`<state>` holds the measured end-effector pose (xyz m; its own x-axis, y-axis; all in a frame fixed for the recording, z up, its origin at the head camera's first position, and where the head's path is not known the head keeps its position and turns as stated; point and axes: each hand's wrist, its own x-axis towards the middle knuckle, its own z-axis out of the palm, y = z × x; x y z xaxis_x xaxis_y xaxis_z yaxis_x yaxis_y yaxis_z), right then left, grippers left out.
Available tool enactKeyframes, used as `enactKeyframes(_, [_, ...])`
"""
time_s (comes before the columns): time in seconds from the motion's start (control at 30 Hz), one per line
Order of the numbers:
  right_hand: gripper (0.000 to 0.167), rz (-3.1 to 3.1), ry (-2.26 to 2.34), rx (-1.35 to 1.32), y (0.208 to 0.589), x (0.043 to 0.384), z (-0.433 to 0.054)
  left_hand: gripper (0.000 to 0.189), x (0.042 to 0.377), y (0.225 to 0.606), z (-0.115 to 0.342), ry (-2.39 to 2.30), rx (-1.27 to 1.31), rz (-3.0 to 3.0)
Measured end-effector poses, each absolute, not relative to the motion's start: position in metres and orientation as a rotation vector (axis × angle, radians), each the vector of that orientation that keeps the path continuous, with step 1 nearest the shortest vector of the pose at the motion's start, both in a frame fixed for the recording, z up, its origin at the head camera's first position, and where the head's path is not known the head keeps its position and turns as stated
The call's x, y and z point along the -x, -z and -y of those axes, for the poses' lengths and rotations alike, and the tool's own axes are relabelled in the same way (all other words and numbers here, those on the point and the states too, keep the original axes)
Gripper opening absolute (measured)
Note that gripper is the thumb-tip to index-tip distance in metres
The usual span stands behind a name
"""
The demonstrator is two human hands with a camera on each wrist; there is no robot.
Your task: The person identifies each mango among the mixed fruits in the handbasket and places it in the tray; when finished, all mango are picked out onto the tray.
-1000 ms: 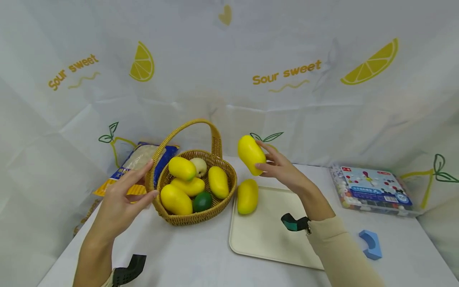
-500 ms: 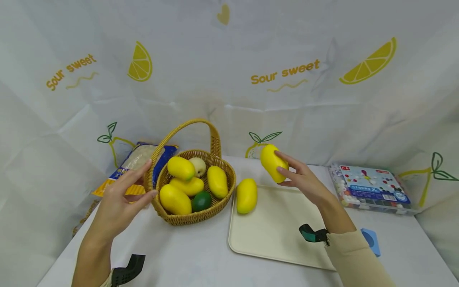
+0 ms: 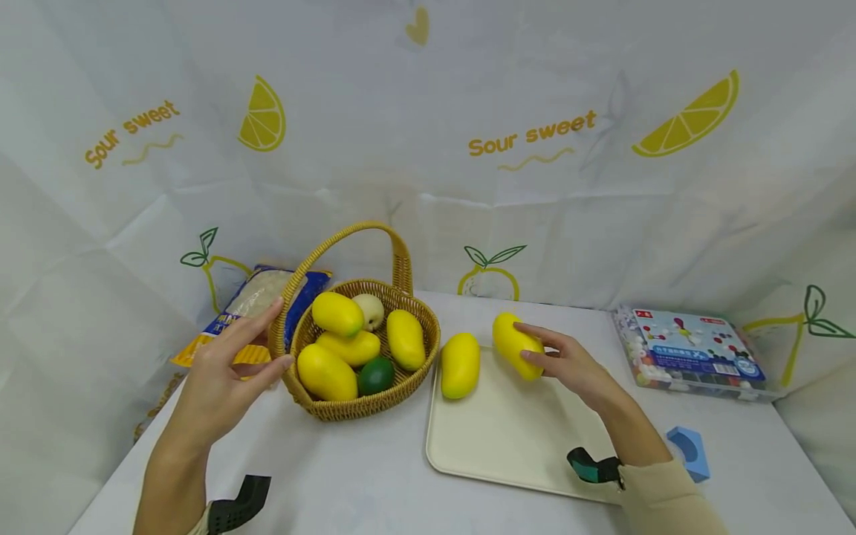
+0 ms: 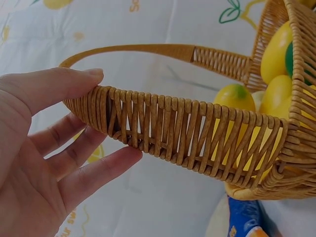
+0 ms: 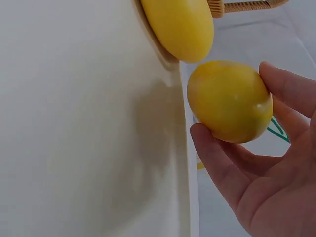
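A yellow mango (image 3: 513,345) is pinched between the thumb and fingers of my right hand (image 3: 575,369), close over the far part of a cream tray (image 3: 508,446). In the right wrist view the held mango (image 5: 229,101) shows end-on above the tray's edge. Another mango (image 3: 461,365) lies at the tray's left end. My left hand (image 3: 224,371) grips the wicker basket's handle (image 3: 289,305) at its left side; the left wrist view shows thumb and fingers around the woven handle (image 4: 163,123). Inside the basket (image 3: 361,409) are several mangoes (image 3: 328,371), a dark green fruit (image 3: 377,377) and a pale round fruit (image 3: 371,310).
Behind the basket's left side leans a blue and yellow bag (image 3: 234,305). A clear box of molecule model parts (image 3: 695,353) stands at the back right. Near the right sleeve lies a blue arch block (image 3: 692,455). A printed white curtain (image 3: 428,148) hangs behind the table.
My right hand has carried the mango rightward, away from the basket, and then down close over the tray. My left hand has stayed on the basket handle.
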<state>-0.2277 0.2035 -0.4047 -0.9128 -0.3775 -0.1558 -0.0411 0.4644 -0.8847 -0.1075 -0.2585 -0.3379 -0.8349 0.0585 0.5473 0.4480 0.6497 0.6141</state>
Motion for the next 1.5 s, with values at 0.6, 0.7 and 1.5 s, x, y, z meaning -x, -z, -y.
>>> enactKeyframes(0.6, [0.061, -2.293, 1.410, 0.242, 0.417, 0.217, -0.190, 0.082, 0.108, 0.337, 0.259, 1.073, 0.393, 2.394])
enactKeyframes(0.7, [0.060, -2.306, 1.380, 0.252, 0.418, 0.217, -0.189, 0.081, 0.108, 0.337, 0.259, 1.073, 0.391, 2.396])
enactKeyframes(1.5, [0.067, -2.351, 1.352, 0.143, 0.423, 0.219, -0.182, 0.083, 0.108, 0.339, 0.260, 1.054, 0.395, 2.395])
